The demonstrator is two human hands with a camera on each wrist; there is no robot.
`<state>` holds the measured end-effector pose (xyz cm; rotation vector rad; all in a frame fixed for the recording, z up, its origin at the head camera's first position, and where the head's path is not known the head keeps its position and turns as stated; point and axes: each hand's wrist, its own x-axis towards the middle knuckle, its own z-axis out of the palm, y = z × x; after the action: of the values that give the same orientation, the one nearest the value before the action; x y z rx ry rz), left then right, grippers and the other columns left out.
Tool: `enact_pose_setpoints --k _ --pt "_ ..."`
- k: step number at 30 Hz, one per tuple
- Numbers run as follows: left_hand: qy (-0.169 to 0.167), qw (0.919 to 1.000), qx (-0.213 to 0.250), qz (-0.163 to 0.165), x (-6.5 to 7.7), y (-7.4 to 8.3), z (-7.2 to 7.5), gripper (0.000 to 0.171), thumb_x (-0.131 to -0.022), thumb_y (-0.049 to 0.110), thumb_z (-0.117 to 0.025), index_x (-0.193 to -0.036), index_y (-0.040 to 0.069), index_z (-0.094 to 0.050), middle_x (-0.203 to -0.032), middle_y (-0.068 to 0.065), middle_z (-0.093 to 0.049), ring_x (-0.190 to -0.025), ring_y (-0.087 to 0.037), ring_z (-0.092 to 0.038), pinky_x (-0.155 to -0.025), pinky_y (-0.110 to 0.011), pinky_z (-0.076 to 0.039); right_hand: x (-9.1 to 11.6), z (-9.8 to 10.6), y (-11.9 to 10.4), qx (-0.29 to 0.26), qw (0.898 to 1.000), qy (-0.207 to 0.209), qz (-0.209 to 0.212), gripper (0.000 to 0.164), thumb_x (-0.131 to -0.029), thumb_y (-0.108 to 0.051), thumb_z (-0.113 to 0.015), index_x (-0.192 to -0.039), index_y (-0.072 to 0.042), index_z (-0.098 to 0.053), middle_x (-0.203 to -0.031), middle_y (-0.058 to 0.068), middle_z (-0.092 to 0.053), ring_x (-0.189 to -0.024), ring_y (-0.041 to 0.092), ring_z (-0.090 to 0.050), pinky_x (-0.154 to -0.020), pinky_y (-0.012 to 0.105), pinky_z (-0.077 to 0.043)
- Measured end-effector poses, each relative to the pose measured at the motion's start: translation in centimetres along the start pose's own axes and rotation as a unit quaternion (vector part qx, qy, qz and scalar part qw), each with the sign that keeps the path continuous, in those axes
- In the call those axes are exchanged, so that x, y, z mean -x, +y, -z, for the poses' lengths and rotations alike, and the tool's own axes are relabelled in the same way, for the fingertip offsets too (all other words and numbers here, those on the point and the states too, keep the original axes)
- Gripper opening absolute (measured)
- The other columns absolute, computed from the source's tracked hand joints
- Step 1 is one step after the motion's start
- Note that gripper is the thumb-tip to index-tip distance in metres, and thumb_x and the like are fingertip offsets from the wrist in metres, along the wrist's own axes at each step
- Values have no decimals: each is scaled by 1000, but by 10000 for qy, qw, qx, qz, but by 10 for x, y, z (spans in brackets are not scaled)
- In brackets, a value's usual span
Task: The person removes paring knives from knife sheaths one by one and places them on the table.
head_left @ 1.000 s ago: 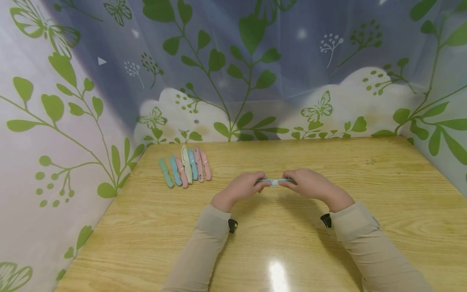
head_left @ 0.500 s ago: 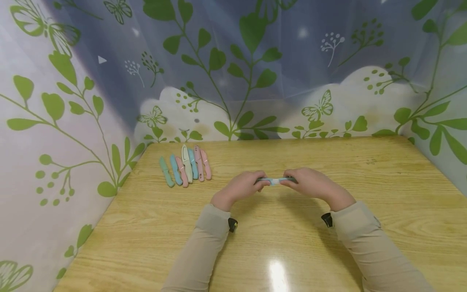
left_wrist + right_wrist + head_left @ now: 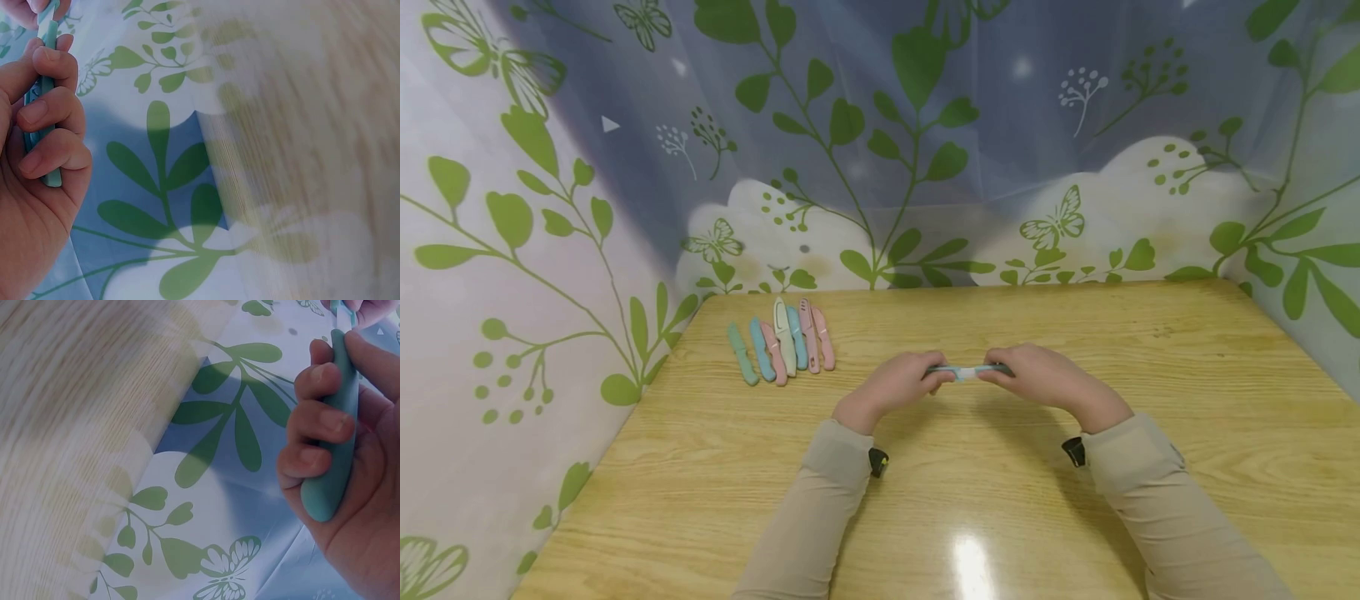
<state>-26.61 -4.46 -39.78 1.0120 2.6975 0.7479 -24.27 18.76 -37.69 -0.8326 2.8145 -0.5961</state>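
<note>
Both hands hold a small teal knife level above the table, one at each end. My right hand (image 3: 1037, 375) wraps its fingers round the rounded handle of the knife (image 3: 331, 487). My left hand (image 3: 891, 383) grips the slim teal sheath (image 3: 53, 177) at the other end, thumb and fingers curled over it. A short stretch of white blade (image 3: 967, 373) shows between the hands. The fingers cover most of the sheath and part of the handle.
Several sheathed knives and similar tools in green, blue, pink and cream lie side by side on the wooden table (image 3: 1037, 517) at the back left. Among them are a green knife (image 3: 742, 354) and a cream knife (image 3: 784, 337). A leaf-patterned cloth (image 3: 925, 167) hangs behind the table.
My right hand has shifted very slightly to the right, and a little more white blade shows between the hands. My left hand and the row of knives have stayed in place.
</note>
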Motion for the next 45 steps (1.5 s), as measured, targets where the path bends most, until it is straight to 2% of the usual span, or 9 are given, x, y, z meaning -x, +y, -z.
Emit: enact_pose_setpoints --k 22,32,45 --pt "4 9998 151 98 -1 -3 -1 30 -101 34 -49 -106 7 -62 -77 2 -56 -59 -11 -41 -58 -22 -37 3 3 3 -122 9998 -46 -115 24 -102 -29 -51 -97 -7 -61 -67 -1 -45 -54 11 -34 -55 27 -33" --pt "-14 9999 55 96 -1 -4 1 29 -102 33 -49 -106 7 -62 -78 2 -56 -61 -11 -44 -59 -23 -38 2 3 3 -158 9998 -85 -128 27 -101 -31 -51 -101 -7 -63 -70 -1 -50 -56 12 -36 -56 28 -34" --pt "22 9999 64 80 -1 -3 1 31 -102 32 -49 -105 5 -63 -76 2 -56 -60 -11 -43 -59 -22 -38 3 5 4 -224 9996 -100 -148 25 -101 -30 -51 -98 -7 -62 -70 0 -48 -56 12 -36 -57 28 -34"
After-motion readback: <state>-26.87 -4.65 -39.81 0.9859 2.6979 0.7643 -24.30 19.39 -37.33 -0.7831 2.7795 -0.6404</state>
